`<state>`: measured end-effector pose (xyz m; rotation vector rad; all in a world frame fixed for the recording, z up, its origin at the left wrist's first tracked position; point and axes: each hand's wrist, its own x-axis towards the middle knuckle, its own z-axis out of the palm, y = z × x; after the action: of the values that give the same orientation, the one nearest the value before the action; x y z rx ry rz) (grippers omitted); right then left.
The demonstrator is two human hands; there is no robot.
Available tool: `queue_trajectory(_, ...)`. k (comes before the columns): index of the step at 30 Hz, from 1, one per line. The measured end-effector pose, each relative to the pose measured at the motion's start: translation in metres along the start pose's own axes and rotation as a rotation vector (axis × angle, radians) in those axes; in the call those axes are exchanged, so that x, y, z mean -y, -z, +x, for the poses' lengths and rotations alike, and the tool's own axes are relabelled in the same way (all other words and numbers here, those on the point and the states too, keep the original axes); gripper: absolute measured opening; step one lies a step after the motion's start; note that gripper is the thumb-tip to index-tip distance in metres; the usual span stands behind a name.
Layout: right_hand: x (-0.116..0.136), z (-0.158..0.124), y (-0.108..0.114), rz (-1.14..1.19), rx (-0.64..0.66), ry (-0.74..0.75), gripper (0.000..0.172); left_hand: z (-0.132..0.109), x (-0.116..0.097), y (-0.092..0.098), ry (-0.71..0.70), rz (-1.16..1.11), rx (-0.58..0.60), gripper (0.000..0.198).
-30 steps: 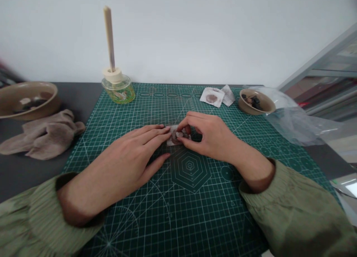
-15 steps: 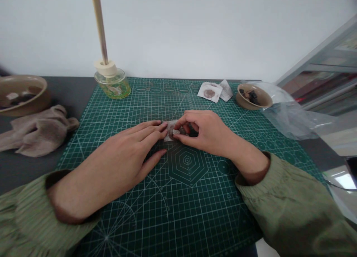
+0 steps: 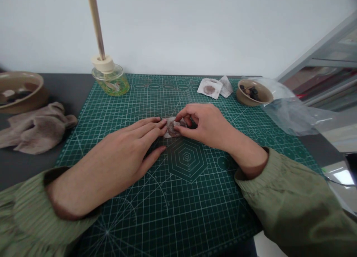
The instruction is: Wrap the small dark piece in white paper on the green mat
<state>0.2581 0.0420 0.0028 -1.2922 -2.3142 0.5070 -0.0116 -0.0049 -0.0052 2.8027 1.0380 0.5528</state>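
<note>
The paper [image 3: 170, 133], white with a round brown print, is laid on the mat [image 3: 195, 216] at eleven o'clock from its printed hexagon [image 3: 187, 157]. Its nine o'clock edge is covered by the fingertips of the flat left hand [image 3: 126, 149], thumb spread away. From three o'clock, the right hand [image 3: 209, 125] is arched, a pale wad [image 3: 176, 123] being pinched between thumb and forefinger over the print

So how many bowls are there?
2. One brown bowl is at the far left, cut off by the picture's edge, near the crumpled cloth. The other bowl is at the back right, beside the clear plastic.
</note>
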Motion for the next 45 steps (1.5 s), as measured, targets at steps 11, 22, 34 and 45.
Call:
queue_trajectory(11, 0.002, -0.001, -0.002, -0.004, -0.014, -0.002, 0.016, 0.0, 0.0, 0.0, -0.004, 0.034, -0.001, 0.053)
queue_trajectory(22, 0.003, 0.001, -0.006, 0.015, -0.003, 0.042, 0.015, 0.001, -0.002, 0.0, -0.021, 0.087, -0.012, 0.054)
queue_trajectory(34, 0.004, -0.001, -0.003, 0.028, 0.028, 0.025, 0.016, 0.0, -0.003, 0.003, -0.021, 0.068, -0.004, 0.053)
queue_trajectory(45, 0.014, -0.006, 0.001, 0.511, -0.046, 0.045, 0.022, 0.003, -0.004, 0.002, 0.027, -0.053, -0.067, 0.044)
